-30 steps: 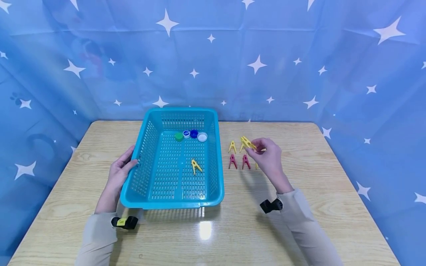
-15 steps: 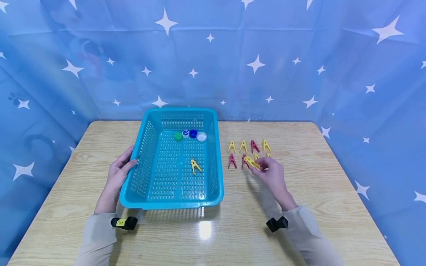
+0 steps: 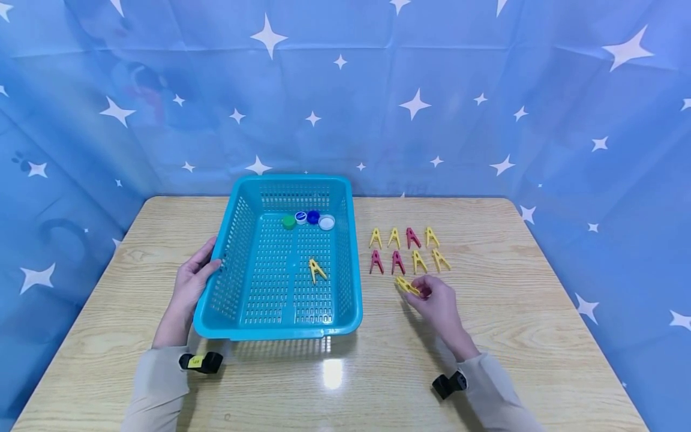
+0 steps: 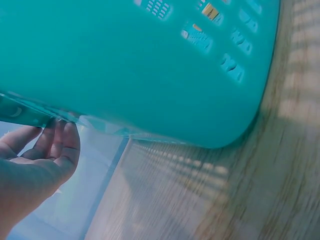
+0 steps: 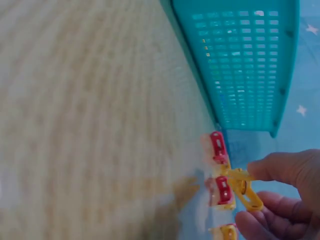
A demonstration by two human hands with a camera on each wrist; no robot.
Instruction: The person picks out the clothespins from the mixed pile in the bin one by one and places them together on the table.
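Note:
My right hand pinches a yellow clothespin low over the table, just in front of two rows of clothespins. In the right wrist view, thumb and fingers hold the clothespin by its handle end. My left hand grips the left rim of a blue plastic basket, thumb over the edge. The left wrist view shows its fingers at the rim from below. Inside the basket lie one yellow clothespin, a green cap, a dark blue cap, a white-and-blue cap and a whitish cap.
Right of the basket, the back row has yellow clothespins and a red clothespin. The front row has red clothespins at left and yellow clothespins at right. A starry blue curtain hangs behind the wooden table.
My right hand has moved the yellow clothespin from over the back row toward me, past the front row, uncovering the clothespins behind it. The left hand and basket have stayed in place.

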